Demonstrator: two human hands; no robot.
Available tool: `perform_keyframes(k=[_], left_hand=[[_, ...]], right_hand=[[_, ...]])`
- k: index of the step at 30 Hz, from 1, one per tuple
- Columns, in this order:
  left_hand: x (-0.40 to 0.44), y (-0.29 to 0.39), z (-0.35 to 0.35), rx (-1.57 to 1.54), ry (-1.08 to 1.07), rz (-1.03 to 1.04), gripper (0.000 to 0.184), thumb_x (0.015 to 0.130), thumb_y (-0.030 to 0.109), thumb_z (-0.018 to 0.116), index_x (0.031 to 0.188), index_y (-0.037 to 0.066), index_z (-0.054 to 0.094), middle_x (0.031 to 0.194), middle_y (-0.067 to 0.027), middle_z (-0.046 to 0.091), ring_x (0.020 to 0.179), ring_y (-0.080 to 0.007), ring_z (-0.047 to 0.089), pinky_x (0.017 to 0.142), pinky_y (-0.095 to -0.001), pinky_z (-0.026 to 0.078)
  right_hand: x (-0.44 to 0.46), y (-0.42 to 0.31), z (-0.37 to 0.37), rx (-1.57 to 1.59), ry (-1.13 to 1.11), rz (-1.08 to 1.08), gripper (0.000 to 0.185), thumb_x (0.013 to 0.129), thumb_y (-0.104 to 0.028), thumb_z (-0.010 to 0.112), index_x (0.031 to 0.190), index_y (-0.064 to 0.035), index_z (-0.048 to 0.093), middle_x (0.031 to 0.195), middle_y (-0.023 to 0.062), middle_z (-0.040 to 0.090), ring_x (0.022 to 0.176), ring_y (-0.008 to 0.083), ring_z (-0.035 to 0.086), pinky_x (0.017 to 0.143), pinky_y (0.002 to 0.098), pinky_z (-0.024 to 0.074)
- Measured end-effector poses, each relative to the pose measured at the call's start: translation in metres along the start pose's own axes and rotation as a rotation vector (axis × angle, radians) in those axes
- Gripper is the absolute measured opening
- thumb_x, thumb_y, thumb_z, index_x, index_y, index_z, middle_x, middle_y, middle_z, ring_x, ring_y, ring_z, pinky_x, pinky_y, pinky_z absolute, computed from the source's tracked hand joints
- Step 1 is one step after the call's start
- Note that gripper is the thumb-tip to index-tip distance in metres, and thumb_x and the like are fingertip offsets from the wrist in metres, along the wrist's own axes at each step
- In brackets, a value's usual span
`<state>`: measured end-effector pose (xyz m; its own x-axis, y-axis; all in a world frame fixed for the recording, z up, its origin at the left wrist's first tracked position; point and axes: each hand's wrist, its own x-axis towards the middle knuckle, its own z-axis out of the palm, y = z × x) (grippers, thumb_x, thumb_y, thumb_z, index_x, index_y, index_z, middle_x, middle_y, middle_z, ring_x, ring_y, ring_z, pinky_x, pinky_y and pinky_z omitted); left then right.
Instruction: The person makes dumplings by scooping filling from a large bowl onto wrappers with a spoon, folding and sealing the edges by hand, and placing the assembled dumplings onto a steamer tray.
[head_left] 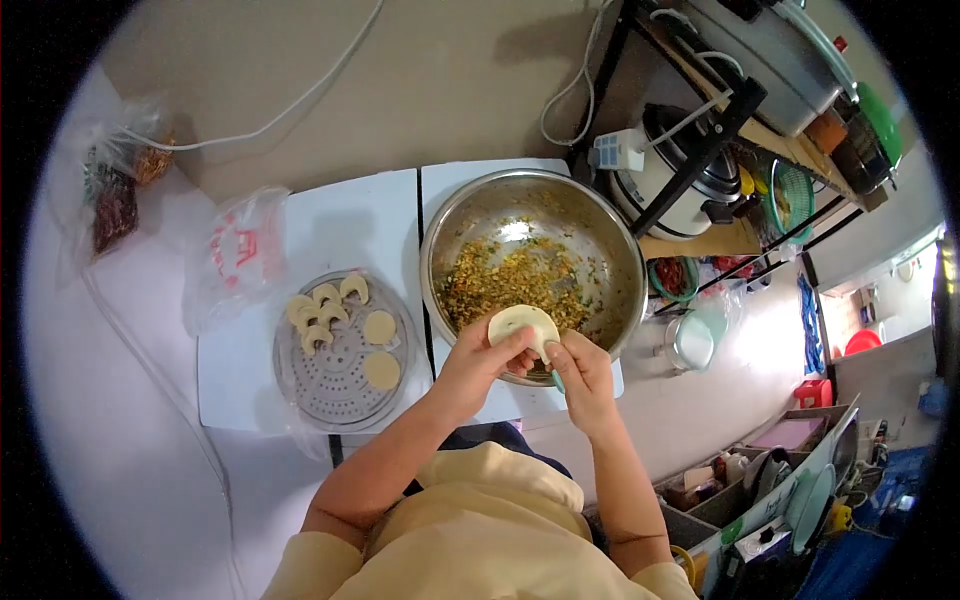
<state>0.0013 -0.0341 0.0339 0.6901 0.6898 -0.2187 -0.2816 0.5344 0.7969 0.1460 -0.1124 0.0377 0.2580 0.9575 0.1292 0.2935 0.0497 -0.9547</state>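
Observation:
My left hand (472, 368) is closed around a round dumpling wrapper (522, 322), its thumb pressed on the wrapper's face. My right hand (587, 378) pinches the wrapper's right edge. A small green end of something slim (557, 381) shows under the right fingers; its kind is hidden. Both hands are over the near rim of a large steel bowl (436, 235), which holds a chopped, orange-and-green filling (520, 280). To the left, a perforated round steamer tray (345, 385) carries several folded dumplings (325, 295) and two flat wrappers (380, 327).
A white table (350, 215) bears the bowl and tray. A clear plastic bag with red print (240, 255) lies at its left. At the right stands a rack with a rice cooker (665, 190) and a large pot (780, 70). Storage boxes (720, 500) stand lower right.

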Motion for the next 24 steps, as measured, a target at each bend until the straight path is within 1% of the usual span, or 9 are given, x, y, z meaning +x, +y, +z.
perform_keyframes(k=[3, 4, 6, 9, 13, 17, 20, 23, 24], left_hand=[[-0.002, 0.001, -0.005, 0.033, -0.014, -0.001, 0.024, 0.093, 0.02, 0.056, 0.11, 0.005, 0.054, 0.087, -0.0027, 0.061, 0.071, -0.0085, 0.055, 0.066, -0.0243, 0.046], [-0.003, 0.002, -0.007, 0.02, -0.016, -0.012, 0.023, 0.093, 0.019, 0.056, 0.111, 0.005, 0.053, 0.089, -0.0038, 0.061, 0.072, -0.009, 0.056, 0.066, -0.0245, 0.046], [-0.004, 0.003, -0.009, 0.003, -0.014, -0.017, 0.023, 0.093, 0.019, 0.055, 0.111, 0.004, 0.053, 0.09, -0.0048, 0.062, 0.074, -0.0096, 0.056, 0.066, -0.0248, 0.046], [-0.005, 0.002, -0.013, -0.066, -0.026, 0.001, 0.024, 0.093, 0.018, 0.055, 0.111, 0.004, 0.05, 0.09, -0.0067, 0.062, 0.075, -0.0106, 0.057, 0.067, -0.0251, 0.046], [-0.007, 0.008, -0.02, -0.007, -0.072, -0.022, 0.027, 0.092, 0.017, 0.057, 0.113, 0.003, 0.047, 0.09, -0.0092, 0.063, 0.076, -0.012, 0.058, 0.067, -0.0251, 0.045], [-0.015, 0.019, -0.028, 0.044, -0.157, -0.001, 0.031, 0.091, 0.016, 0.057, 0.116, 0.004, 0.044, 0.092, -0.0107, 0.063, 0.079, -0.0124, 0.059, 0.067, -0.0248, 0.044], [-0.02, 0.023, -0.039, 0.105, -0.236, -0.017, 0.044, 0.088, 0.012, 0.061, 0.126, 0.003, 0.041, 0.094, -0.0096, 0.063, 0.084, -0.0126, 0.059, 0.069, -0.0263, 0.046], [-0.022, 0.018, -0.049, 0.19, -0.291, -0.027, 0.056, 0.083, 0.008, 0.064, 0.133, 0.003, 0.04, 0.095, -0.0085, 0.064, 0.088, -0.0148, 0.06, 0.074, -0.0294, 0.049], [-0.024, 0.018, -0.052, 0.46, -0.228, 0.065, 0.055, 0.08, 0.006, 0.064, 0.13, 0.004, 0.042, 0.096, -0.0101, 0.064, 0.089, -0.0182, 0.061, 0.075, -0.0311, 0.049]], right_hand=[[0.0, 0.001, 0.003, -0.11, 0.039, -0.098, 0.023, 0.091, -0.013, 0.053, 0.073, 0.002, 0.053, 0.065, 0.0087, 0.049, 0.061, 0.0197, 0.046, 0.058, 0.0306, 0.0382], [-0.002, 0.001, 0.005, -0.113, 0.034, -0.101, 0.023, 0.091, -0.013, 0.053, 0.073, 0.002, 0.053, 0.065, 0.0087, 0.049, 0.061, 0.0197, 0.046, 0.058, 0.0306, 0.0382], [-0.004, 0.001, 0.008, -0.044, 0.119, 0.062, 0.023, 0.09, -0.012, 0.053, 0.072, 0.0021, 0.053, 0.065, 0.0094, 0.05, 0.06, 0.0206, 0.047, 0.058, 0.0304, 0.0379], [-0.002, 0.003, 0.007, -0.003, 0.037, 0.057, 0.023, 0.089, -0.012, 0.054, 0.072, 0.0025, 0.054, 0.064, 0.0101, 0.05, 0.06, 0.0217, 0.047, 0.057, 0.0309, 0.0381], [-0.002, -0.004, 0.015, -0.153, 0.094, -0.04, 0.024, 0.09, -0.014, 0.054, 0.072, 0.003, 0.056, 0.063, 0.0103, 0.051, 0.059, 0.0212, 0.048, 0.056, 0.031, 0.0382], [-0.004, -0.01, 0.017, -0.14, 0.102, 0.006, 0.021, 0.09, -0.016, 0.055, 0.084, 0.0024, 0.062, 0.064, 0.0105, 0.052, 0.059, 0.0199, 0.048, 0.055, 0.0308, 0.0383], [-0.002, -0.024, 0.029, -0.035, 0.089, -0.009, 0.02, 0.09, -0.016, 0.055, 0.092, 0.0014, 0.064, 0.066, 0.0104, 0.054, 0.059, 0.0198, 0.05, 0.055, 0.0304, 0.0397], [-0.001, -0.025, 0.046, -0.319, 0.001, -0.133, 0.018, 0.087, -0.011, 0.058, 0.099, 0.0014, 0.063, 0.072, 0.0144, 0.059, 0.063, 0.0277, 0.056, 0.059, 0.0352, 0.0444], [0.0, -0.025, 0.054, -0.361, -0.001, -0.183, 0.018, 0.086, -0.008, 0.057, 0.101, 0.0001, 0.062, 0.076, 0.0166, 0.06, 0.067, 0.0326, 0.057, 0.06, 0.0382, 0.0451]])
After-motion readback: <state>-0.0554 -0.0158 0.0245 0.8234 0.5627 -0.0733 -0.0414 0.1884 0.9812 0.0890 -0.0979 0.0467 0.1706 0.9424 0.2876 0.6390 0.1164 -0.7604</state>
